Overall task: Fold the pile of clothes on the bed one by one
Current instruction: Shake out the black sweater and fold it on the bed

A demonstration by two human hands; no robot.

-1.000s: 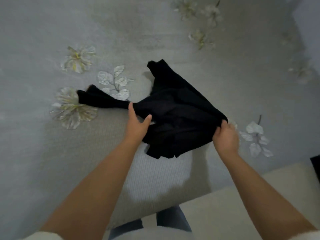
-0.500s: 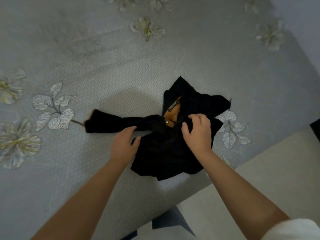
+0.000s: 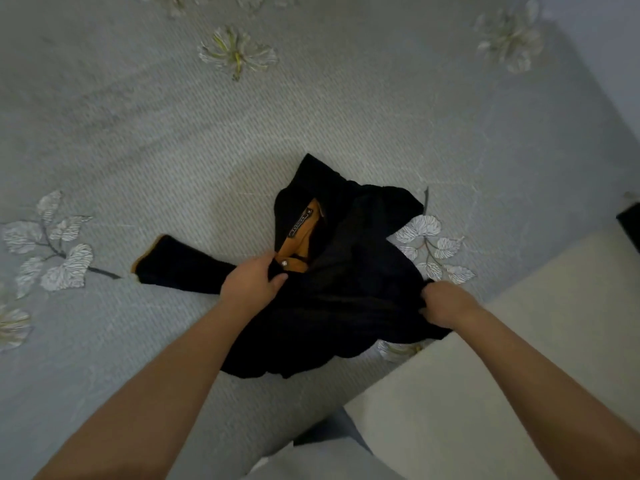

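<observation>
There is only one view, from a camera on the person's head. It looks forward and steeply down on the bed (image 3: 173, 140), quite near, with both forearms entering from the lower edge and the floor (image 3: 519, 323) at lower right.

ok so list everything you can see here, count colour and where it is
black garment: one, black with an orange-brown inner lining, crumpled on the bed near its front edge
label: one, dark with pale lettering, on the lining inside the neck
sleeve: one in view, black with an orange-brown cuff edge, stretched out to the left
bedspread: one, pale grey with white flower and leaf prints, covering the bed
floor: cream, lower right beside the bed
dark object: one, black, at the right edge, cannot tell what
left hand: one, grip on the garment by the neck opening
right hand: one, grip on the garment's right edge
</observation>
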